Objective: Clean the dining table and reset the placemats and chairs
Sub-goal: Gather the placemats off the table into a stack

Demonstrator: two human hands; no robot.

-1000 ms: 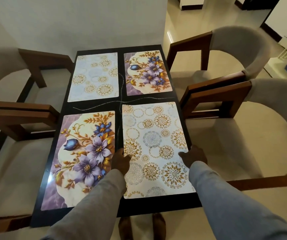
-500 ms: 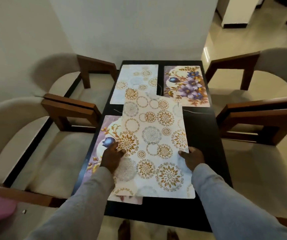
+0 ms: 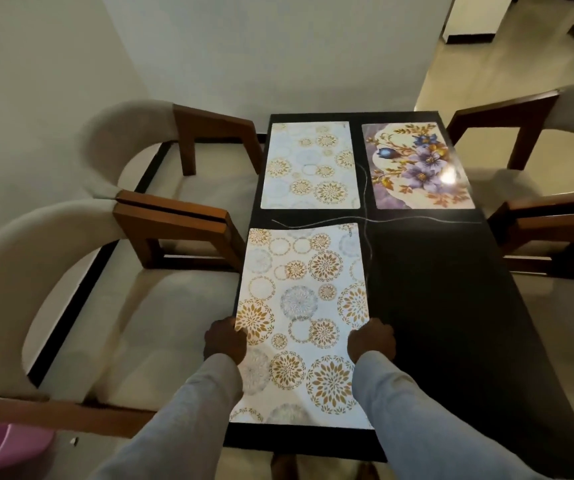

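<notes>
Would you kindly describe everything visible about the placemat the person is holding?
The near placemat is a thin, glossy-looking rectangular sheet, pale with gold and grey round medallions. It lies lengthwise on the near-left part of the black table, its far edge slightly wavy. The left hand and right hand grip its long sides.

- Both hands grip a gold-medallion placemat (image 3: pixel 301 306) by its side edges: left hand (image 3: pixel 225 339) on the left edge, right hand (image 3: pixel 371 342) on the right.
- It lies on the near-left part of the black dining table (image 3: pixel 452 323).
- Beyond it lie a second medallion placemat (image 3: pixel 310 166) and, to its right, a purple floral placemat (image 3: pixel 417 166).
- Beige chairs with wooden arms (image 3: pixel 174 220) flank the table.
</notes>
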